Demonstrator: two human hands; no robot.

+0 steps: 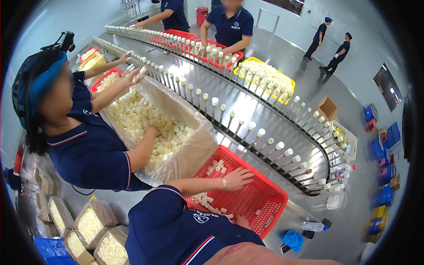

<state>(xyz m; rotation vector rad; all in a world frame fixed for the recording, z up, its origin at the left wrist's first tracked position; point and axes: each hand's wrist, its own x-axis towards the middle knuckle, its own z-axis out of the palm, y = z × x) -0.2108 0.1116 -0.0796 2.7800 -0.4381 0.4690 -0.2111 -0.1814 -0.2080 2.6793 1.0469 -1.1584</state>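
A red perforated plastic basket stands tilted right in front of me, with loose small white cap-like cylinders gathered along its left side. My left hand, a bracelet at its wrist, reaches over the basket. Its fingers are stretched out over the red surface, and nothing shows in them. Lower down inside the same basket is my right hand, close to a few of the white pieces. My own sleeve and arm cover most of it, so its fingers are hidden.
Beyond the basket curves a metal conveyor rimmed with upright pins, many topped with white pieces. Left of me a co-worker reaches into a plastic-lined carton of such pieces. A yellow basket stands across the conveyor; filled boxes sit lower left.
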